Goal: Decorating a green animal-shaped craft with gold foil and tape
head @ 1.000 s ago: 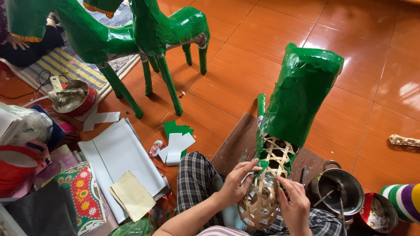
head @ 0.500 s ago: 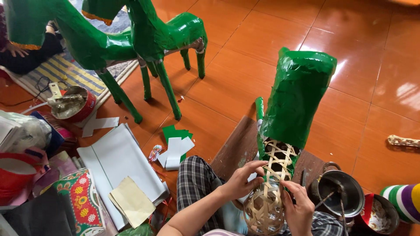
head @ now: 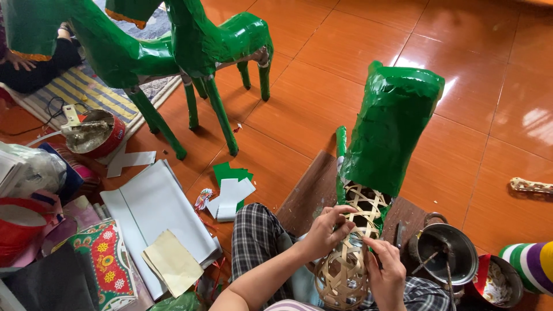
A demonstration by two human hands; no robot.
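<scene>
Gripping woven frame (head: 345,262), both hands (head: 325,230) (head: 387,270), open floor (head: 495,109) beyond

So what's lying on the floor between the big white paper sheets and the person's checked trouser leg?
In the head view, a small stack of green and white paper pieces and a tiny striped paper scrap lie there.

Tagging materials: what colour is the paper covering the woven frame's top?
Glossy green paper, head view; bare bamboo frame below.

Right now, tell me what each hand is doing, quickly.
Left hand: fingers curled, gripping the bare woven bamboo frame.
Right hand: pressed against the frame's other side, fingertips pinching at the weave; whether it holds anything else cannot be told.
</scene>
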